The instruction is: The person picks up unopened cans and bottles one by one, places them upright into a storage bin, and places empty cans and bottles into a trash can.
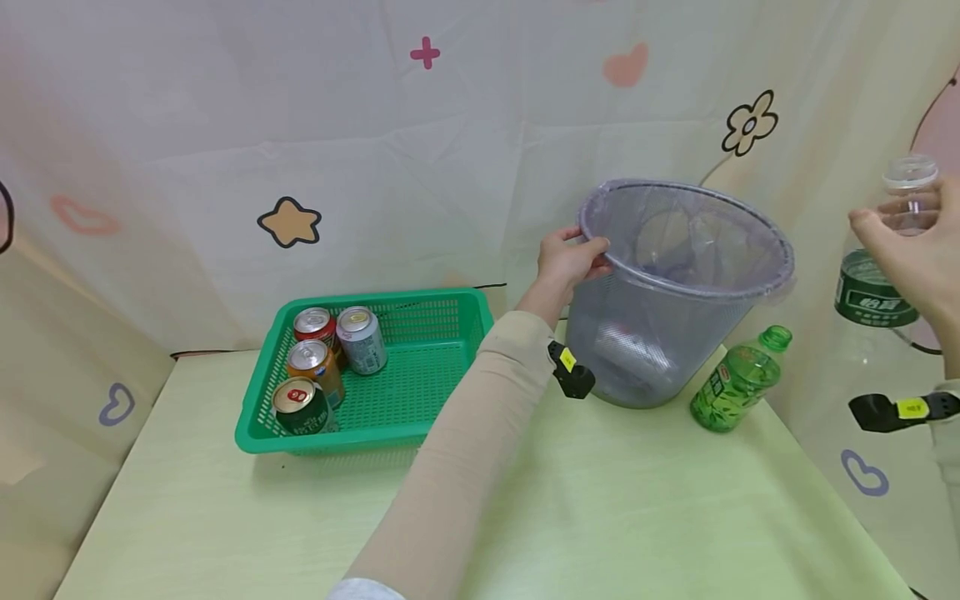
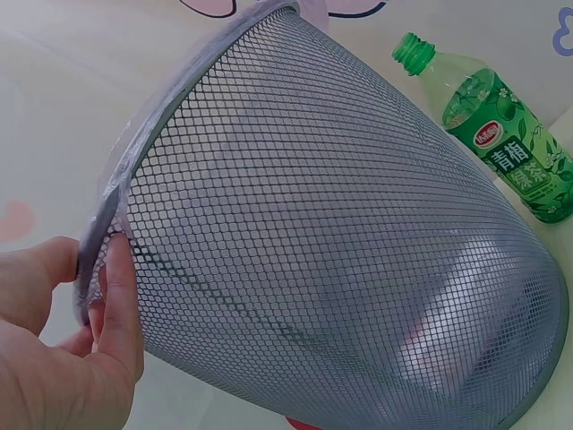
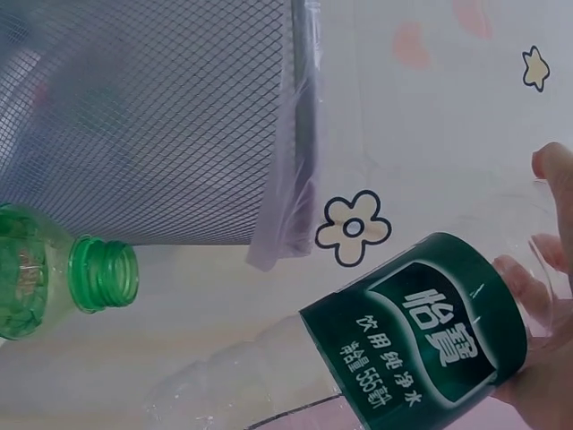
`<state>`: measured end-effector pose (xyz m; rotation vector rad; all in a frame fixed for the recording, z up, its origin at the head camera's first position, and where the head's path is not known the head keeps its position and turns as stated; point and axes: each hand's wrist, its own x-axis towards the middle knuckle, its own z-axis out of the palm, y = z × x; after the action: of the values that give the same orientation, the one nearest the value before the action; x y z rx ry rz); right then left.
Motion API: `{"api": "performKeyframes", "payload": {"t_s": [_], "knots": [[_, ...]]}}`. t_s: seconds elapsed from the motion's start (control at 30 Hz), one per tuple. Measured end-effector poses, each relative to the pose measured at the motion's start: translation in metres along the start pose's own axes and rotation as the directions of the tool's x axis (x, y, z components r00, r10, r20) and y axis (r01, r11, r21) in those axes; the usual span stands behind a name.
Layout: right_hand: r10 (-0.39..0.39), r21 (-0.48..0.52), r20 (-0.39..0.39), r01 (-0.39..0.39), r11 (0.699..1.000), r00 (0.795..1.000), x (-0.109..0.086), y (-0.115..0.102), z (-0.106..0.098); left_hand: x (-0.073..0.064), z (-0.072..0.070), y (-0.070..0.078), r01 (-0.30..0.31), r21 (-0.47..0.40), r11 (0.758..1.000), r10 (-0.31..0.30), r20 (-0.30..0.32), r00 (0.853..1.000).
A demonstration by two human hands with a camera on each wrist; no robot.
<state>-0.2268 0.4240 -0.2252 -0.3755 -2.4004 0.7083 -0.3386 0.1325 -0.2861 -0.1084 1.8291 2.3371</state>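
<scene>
My left hand pinches the rim of a grey mesh waste bin lined with a clear plastic bag. In the left wrist view, thumb and fingers sit on either side of that rim, and something pale shows through the mesh low in the bin. My right hand grips a clear plastic water bottle with a dark green label near its neck, raised to the right of the bin. Its top has no cap on it. A green tea bottle, also uncapped, stands on the table just right of the bin.
Left of the bin, a green plastic basket holds several drink cans, among them a silver can and a dark green can. The light green table meets a printed curtain at the back.
</scene>
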Motion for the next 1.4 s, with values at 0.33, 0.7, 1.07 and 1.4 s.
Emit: {"api": "performKeyframes", "payload": {"t_s": [0.33,0.7,1.07,1.4], "knots": [[-0.104,-0.017,-0.022,0.104,0.994,0.994,0.003,-0.025,-0.004,0.001,0.0,-0.001,-0.007,-0.003,1.0,0.007,0.0,1.0],[-0.124,-0.03,0.028,0.125,0.992,0.992,0.019,-0.046,-0.009,0.001,-0.001,-0.002,-0.008,0.008,1.0,0.008,0.006,1.0],[-0.221,-0.072,0.044,0.224,0.972,0.974,0.052,-0.047,0.0,0.0,-0.001,-0.001,-0.013,-0.001,1.0,0.013,0.007,1.0],[-0.192,-0.153,0.128,0.21,0.966,0.973,0.04,-0.097,-0.007,-0.001,-0.001,0.0,-0.007,-0.003,1.0,0.007,0.007,1.0]]}}
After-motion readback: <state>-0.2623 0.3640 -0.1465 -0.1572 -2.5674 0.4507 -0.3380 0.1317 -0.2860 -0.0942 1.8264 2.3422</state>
